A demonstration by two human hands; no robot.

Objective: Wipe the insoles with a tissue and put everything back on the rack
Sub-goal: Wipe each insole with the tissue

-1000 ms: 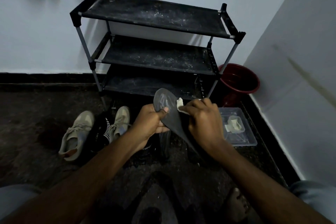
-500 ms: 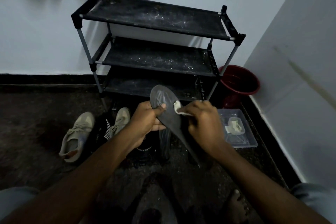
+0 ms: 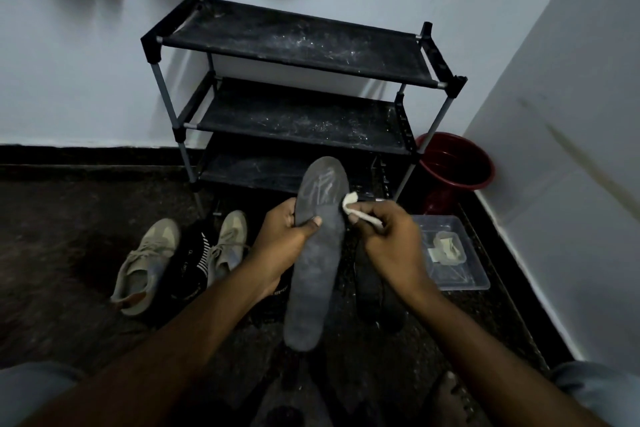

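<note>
Three shelves on the black rack (image 3: pixel 294 45), all dusty, standing beyond both sets of fingertips. Tan shoes (image 3: pixel 145 263) on the floor, outboard of the left knuckles; clear tray (image 3: pixel 464 274) outboard of the right ones. Dark insole (image 3: pixel 317 270) held toe-up between the hands. Left hand (image 3: pixel 280 239) grips it at the forefoot: thumb laid across the face, fingers curled behind. Right hand (image 3: pixel 391 243) pinches a wadded white tissue (image 3: pixel 349 200) between thumb and fingertips, wad touching the insole's edge just beyond the left thumb. Judgement: wiping underway, racking not begun. To do it well, keep the left fingers backing the spot being rubbed, stroke from toe down toward the heel, work the pale scuffs above the thumb, then shift the grip so the patch under that thumb gets cleaned
</note>
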